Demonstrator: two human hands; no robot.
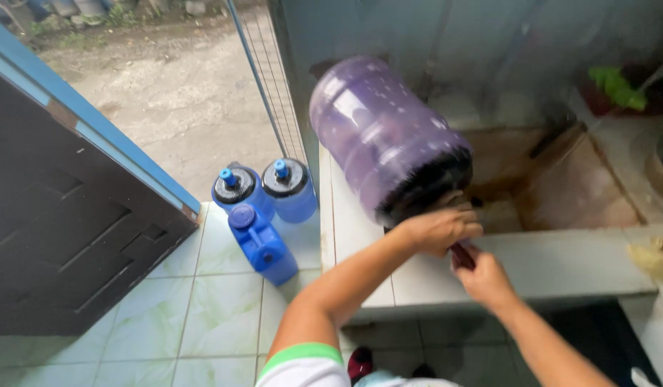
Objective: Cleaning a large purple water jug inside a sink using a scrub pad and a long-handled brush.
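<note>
A large purple translucent water jug (385,132) lies tilted on the tiled sink ledge (539,261), its dark neck end pointing down toward me. My left hand (440,228) is closed around the jug's neck end. Just below it, my right hand (485,278) grips a dark red handle (462,256), whose other end is hidden under my left hand at the jug's mouth. The jug is blurred by motion.
A brown stained sink basin (560,186) lies behind the ledge. On the tiled floor at the left stand two round blue water jugs (270,190) and a blue jerry can (263,247). A dark open door (66,215) is at the left; green items (618,86) sit back right.
</note>
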